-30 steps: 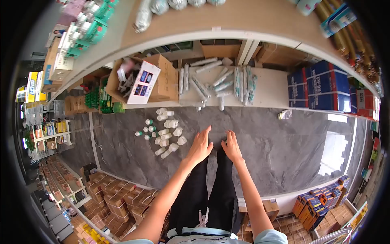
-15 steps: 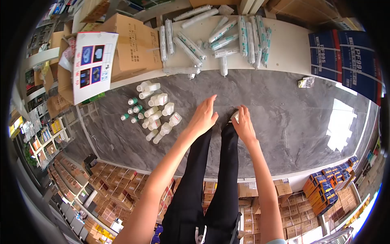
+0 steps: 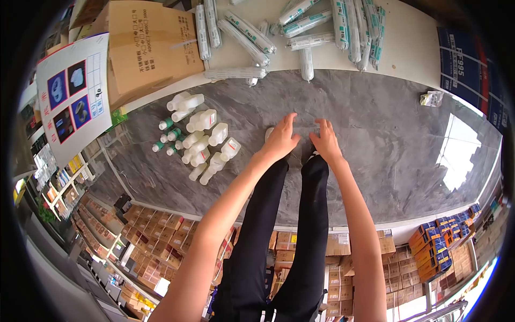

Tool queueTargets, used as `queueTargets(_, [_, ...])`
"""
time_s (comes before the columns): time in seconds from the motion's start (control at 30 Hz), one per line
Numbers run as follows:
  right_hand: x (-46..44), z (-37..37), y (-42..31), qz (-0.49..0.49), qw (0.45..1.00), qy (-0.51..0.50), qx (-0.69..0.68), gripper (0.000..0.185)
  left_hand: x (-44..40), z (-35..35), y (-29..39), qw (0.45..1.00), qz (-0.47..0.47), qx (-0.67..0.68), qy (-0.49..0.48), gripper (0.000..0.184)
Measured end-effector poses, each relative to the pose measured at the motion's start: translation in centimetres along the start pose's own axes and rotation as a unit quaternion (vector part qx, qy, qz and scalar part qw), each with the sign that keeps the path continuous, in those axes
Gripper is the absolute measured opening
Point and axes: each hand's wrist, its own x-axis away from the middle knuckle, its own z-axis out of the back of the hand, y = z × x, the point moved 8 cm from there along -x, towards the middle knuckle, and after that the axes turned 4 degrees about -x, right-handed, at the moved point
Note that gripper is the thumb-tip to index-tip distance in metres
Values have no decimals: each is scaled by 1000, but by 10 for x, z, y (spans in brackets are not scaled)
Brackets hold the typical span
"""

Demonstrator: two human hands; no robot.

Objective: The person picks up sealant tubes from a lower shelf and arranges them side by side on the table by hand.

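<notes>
My left hand (image 3: 280, 139) hovers over my left leg and shoe with its fingers stretched apart, nothing in it. Beside it, my right hand (image 3: 325, 140) is also spread and holds nothing; a gap of floor separates the two. To the left of my left hand, a group of white bottles (image 3: 203, 121) stands on the grey floor, seen from above. Several smaller green-and-white bottles (image 3: 166, 124) are at that group's left side. Ahead of both hands, long wrapped sealant tubes (image 3: 311, 24) lie loosely on a pale raised surface (image 3: 407, 48).
An open cardboard box (image 3: 153, 43) sits at the back left, with a white printed panel (image 3: 72, 96) beside it. Blue boxes (image 3: 461, 70) are stacked at the back right. A small packet (image 3: 431, 99) lies on the grey floor (image 3: 375, 172). Stacked cartons (image 3: 161, 231) appear behind me.
My view has shifted forward, so the tubes and box look larger and closer to the top edge. My hands have moved slightly right and up in the picture, both remaining open.
</notes>
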Motion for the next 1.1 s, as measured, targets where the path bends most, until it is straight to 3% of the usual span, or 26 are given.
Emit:
queueTargets(0.2, [-45,-16,26,-13,998,50,-35,41,-46,1,-36,999,10,17,31,55])
queueTargets(0.33, [-80,-30,34,-30,995,47,-88,40,-87,13,-51,997,17,22,66,50])
queueTargets(0.4, [-94,-32,36,7,995,45,-90,39,-109,16,-58,996,-2,29,83,48])
queueTargets(0.53, [-109,-31,54,-38,994,32,-94,39,-144,22,-74,993,11,36,114,46])
queueTargets(0.73, [-119,-28,97,-86,995,31,-36,39,-189,-12,-93,994,56,-22,95,59])
queueTargets(0.8, [-124,-28,109,-93,994,31,-49,39,-205,-33,-115,974,210,57,64,67])
queueTargets(0.83, [-123,-28,111,-104,992,27,-65,39,-214,-46,-122,968,238,66,36,73])
queueTargets(0.97, [-133,-16,103,-101,991,29,-82,38,-232,-80,-127,934,265,229,62,67])
queueTargets(1.03, [-132,-10,104,-99,993,46,-52,34,-226,-90,-133,856,340,383,72,61])
queueTargets(1.1, [-126,-5,103,-104,992,50,-51,33,-221,-87,-130,879,322,345,68,58])
